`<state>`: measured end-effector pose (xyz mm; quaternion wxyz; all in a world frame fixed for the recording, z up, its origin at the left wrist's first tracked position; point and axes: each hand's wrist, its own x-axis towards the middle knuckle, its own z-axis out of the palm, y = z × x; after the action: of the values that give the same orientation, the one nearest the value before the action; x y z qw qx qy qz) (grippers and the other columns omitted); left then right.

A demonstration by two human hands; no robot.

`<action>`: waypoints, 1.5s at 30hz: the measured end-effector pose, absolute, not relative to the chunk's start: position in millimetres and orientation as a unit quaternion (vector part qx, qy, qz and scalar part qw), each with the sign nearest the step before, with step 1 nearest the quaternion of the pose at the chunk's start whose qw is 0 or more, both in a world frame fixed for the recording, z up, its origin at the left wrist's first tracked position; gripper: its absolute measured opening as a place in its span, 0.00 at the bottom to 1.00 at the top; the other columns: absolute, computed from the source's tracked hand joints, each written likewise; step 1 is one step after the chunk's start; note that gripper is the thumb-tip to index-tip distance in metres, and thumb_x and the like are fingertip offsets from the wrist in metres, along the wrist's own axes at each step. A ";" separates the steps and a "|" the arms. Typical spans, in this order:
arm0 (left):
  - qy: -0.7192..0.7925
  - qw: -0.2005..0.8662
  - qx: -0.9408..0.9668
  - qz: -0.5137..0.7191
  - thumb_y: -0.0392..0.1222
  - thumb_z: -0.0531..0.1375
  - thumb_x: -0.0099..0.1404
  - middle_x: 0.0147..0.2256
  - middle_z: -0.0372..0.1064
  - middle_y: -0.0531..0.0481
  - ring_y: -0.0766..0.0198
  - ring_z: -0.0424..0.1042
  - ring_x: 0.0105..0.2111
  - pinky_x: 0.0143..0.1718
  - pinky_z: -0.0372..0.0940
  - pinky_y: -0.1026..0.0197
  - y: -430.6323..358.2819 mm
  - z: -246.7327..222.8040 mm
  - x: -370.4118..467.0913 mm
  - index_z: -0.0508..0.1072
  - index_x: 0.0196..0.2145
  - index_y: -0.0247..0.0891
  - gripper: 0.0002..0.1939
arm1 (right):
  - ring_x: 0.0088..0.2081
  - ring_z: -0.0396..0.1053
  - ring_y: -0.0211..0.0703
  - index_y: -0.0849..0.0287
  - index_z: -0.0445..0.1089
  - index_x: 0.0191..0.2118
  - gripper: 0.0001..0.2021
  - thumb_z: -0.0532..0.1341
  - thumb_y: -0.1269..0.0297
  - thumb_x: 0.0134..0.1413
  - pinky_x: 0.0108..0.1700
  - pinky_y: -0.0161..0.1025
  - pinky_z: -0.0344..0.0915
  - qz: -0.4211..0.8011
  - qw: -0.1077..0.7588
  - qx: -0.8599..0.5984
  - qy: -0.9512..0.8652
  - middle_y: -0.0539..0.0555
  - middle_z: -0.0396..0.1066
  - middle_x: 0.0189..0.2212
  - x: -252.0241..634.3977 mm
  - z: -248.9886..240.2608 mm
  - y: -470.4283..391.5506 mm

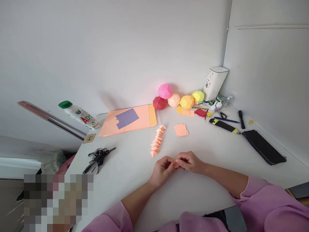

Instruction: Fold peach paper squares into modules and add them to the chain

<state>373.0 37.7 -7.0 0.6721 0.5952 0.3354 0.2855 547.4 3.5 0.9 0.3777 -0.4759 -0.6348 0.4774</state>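
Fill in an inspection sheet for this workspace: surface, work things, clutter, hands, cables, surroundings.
Surface: white desktop, set against the walls.
Work things: small peach paper piece between the fingers; row of folded peach pieces; peach paper squares; larger peach sheets with a purple sheet on top.
Clutter: keys and bottle at left; utility knife and black case at right.
Hands: left hand and right hand both pinch the small piece.
Cables: nothing seen on the desktop; thin white cord or trim on the right wall, cannot tell which.
Surroundings: five faceted balls by the back wall; lower left pixelated, unreadable.
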 end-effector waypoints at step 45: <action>0.322 0.417 0.737 0.423 0.37 0.56 0.61 0.33 0.57 0.50 0.63 0.61 0.36 0.39 0.62 0.57 44.4 -17.1 370.8 0.68 0.30 0.41 0.03 | 0.22 0.63 0.34 0.61 0.65 0.34 0.12 0.57 0.55 0.55 0.26 0.34 0.63 0.509 0.408 -0.462 -0.601 0.48 0.65 0.23 551.3 -4.8 5.1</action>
<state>370.8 44.4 -17.1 0.4171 0.7371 0.3222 0.4231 551.3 5.1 -4.8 0.4077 -0.4623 -0.6007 0.5091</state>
